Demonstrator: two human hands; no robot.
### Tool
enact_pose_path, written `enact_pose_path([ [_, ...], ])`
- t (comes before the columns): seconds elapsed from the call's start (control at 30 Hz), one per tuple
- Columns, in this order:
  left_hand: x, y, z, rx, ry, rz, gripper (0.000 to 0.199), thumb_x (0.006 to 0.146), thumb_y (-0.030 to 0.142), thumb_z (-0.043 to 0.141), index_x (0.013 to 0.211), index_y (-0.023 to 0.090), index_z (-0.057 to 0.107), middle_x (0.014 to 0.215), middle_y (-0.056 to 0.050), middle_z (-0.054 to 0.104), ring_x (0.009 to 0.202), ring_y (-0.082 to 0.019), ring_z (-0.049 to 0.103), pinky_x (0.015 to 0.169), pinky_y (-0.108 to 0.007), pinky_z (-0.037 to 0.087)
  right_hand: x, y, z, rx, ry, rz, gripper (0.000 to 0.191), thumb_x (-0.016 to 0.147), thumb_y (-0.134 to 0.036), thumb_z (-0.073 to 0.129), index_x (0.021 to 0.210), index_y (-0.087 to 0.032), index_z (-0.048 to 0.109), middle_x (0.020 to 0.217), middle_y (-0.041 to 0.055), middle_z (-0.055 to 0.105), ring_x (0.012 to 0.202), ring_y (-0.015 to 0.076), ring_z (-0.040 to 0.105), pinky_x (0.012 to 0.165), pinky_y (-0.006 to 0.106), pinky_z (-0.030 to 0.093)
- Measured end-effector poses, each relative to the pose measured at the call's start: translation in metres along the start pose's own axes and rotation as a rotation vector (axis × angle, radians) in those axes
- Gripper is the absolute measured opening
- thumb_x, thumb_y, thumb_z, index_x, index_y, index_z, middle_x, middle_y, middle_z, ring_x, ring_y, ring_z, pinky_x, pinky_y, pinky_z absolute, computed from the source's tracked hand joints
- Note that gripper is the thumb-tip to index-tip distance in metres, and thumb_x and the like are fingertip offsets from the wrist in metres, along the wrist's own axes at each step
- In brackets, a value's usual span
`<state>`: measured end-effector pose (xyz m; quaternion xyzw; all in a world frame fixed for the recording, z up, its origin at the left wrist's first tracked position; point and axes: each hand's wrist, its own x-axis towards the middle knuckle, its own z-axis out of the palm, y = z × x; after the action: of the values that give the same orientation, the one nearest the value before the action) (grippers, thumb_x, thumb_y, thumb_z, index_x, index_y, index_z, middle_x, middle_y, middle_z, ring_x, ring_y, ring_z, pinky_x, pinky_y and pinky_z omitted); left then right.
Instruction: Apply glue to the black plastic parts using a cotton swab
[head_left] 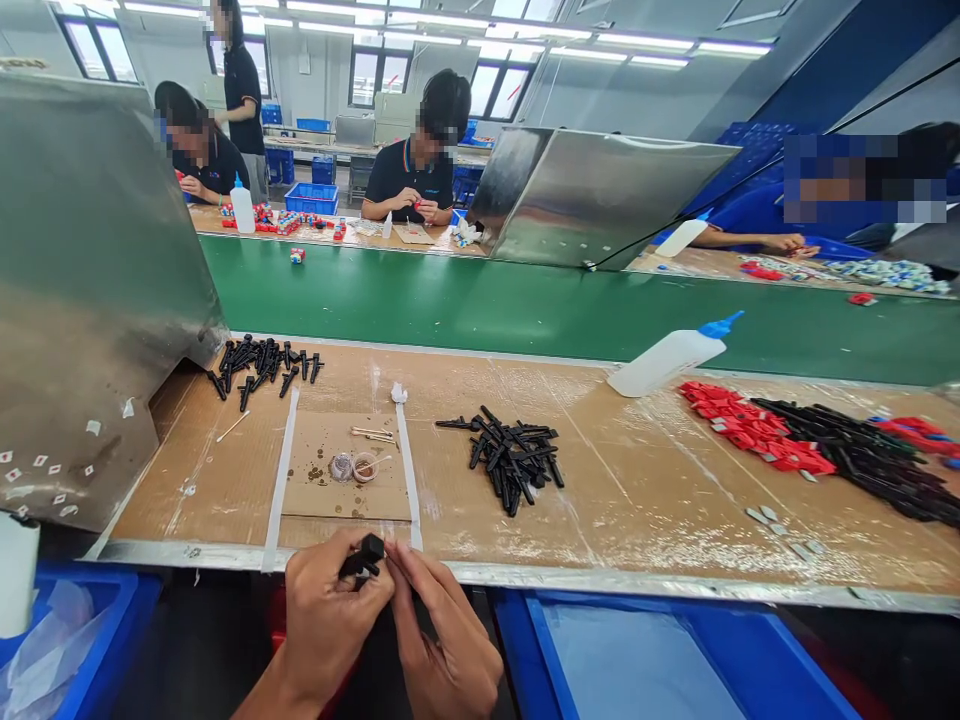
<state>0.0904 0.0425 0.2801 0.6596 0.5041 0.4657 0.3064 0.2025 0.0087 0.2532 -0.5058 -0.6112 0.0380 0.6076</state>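
My left hand [326, 612] is closed around a small black plastic part [370, 548], whose blocky end sticks up between thumb and forefinger. Beside it, my right hand [448, 632] has its fingertips pinched together and meets the left fingers. What lies in that pinch is hidden. Both hands are just off the front edge of the bench. Beyond them lies a cardboard sheet [307, 498] taped down with white strips. On it are a small round container [341, 467], a clear ring-shaped lid [365, 468] and some cotton swabs [373, 435].
Black parts lie in a left pile [259, 362] and a middle pile [517, 455]. A white squeeze bottle [667, 362] leans near red pieces [754, 428]. Behind runs a green conveyor belt [420, 300], with co-workers across it. Blue bins [517, 640] sit below the bench edge.
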Motion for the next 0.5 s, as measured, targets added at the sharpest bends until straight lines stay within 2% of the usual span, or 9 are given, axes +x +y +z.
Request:
enact_pose_path([
  [0.07,0.003,0.002,-0.001,-0.171,-0.079,-0.213,0.010,0.080,0.019,0.062,0.071,0.018,0.066,0.059,0.003,0.060,0.051,-0.009,0.055,0.050,-0.016,0.045,-0.002,0.001,-0.001,0.073,-0.027,0.139,0.050,0.079,-0.002,0.066,0.120,-0.031,0.067,0.098,0.0019,0.076,0.085,0.0204,0.073,0.075,0.031,0.063],
  [0.13,0.006,0.004,-0.001,-0.345,-0.112,-0.351,0.010,0.080,0.023,0.062,0.074,0.017,0.066,0.065,0.001,0.062,0.059,-0.011,0.058,0.056,-0.018,0.048,-0.003,0.000,-0.002,0.201,-0.051,0.346,0.037,0.081,-0.008,0.068,0.111,-0.029,0.072,0.097,0.0027,0.077,0.084,0.0203,0.074,0.077,0.029,0.063],
  [0.2,0.008,0.004,-0.002,-0.441,-0.109,-0.417,0.010,0.078,0.025,0.065,0.075,0.016,0.067,0.067,0.001,0.062,0.062,-0.011,0.058,0.060,-0.019,0.050,-0.001,-0.002,-0.002,0.367,-0.062,0.565,0.026,0.081,-0.014,0.069,0.105,-0.025,0.073,0.096,0.0048,0.077,0.085,0.0211,0.075,0.077,0.028,0.063],
  [0.27,0.008,0.002,-0.004,-0.477,-0.089,-0.444,0.013,0.077,0.028,0.069,0.074,0.016,0.067,0.068,0.001,0.061,0.063,-0.010,0.056,0.062,-0.018,0.049,0.002,-0.004,-0.002,0.494,-0.051,0.698,0.024,0.079,-0.019,0.072,0.103,-0.023,0.074,0.090,0.0058,0.078,0.082,0.0209,0.075,0.075,0.026,0.062],
  [0.33,0.005,-0.002,-0.007,-0.513,-0.058,-0.469,0.018,0.076,0.034,0.071,0.076,0.016,0.066,0.071,0.001,0.058,0.064,-0.009,0.052,0.062,-0.016,0.047,0.005,-0.004,-0.004,0.513,-0.019,0.724,0.022,0.074,-0.021,0.077,0.096,-0.022,0.075,0.079,0.0040,0.077,0.072,0.0183,0.074,0.068,0.023,0.061],
  [0.4,0.000,-0.010,-0.008,-0.605,-0.014,-0.541,0.026,0.077,0.042,0.071,0.084,0.017,0.066,0.071,0.003,0.054,0.058,-0.006,0.044,0.056,-0.014,0.042,0.009,0.000,-0.006,0.439,0.020,0.705,0.017,0.070,-0.024,0.080,0.086,-0.021,0.075,0.071,0.0021,0.074,0.065,0.0158,0.071,0.063,0.020,0.059],
  [0.5,-0.009,-0.025,-0.010,-0.794,0.015,-0.680,0.039,0.078,0.051,0.068,0.096,0.017,0.063,0.062,0.006,0.040,0.051,-0.004,0.028,0.045,-0.012,0.028,0.020,0.015,-0.009,0.280,0.028,0.690,0.017,0.073,-0.034,0.078,0.082,-0.019,0.076,0.076,0.0041,0.074,0.070,0.0175,0.070,0.066,0.024,0.058],
])
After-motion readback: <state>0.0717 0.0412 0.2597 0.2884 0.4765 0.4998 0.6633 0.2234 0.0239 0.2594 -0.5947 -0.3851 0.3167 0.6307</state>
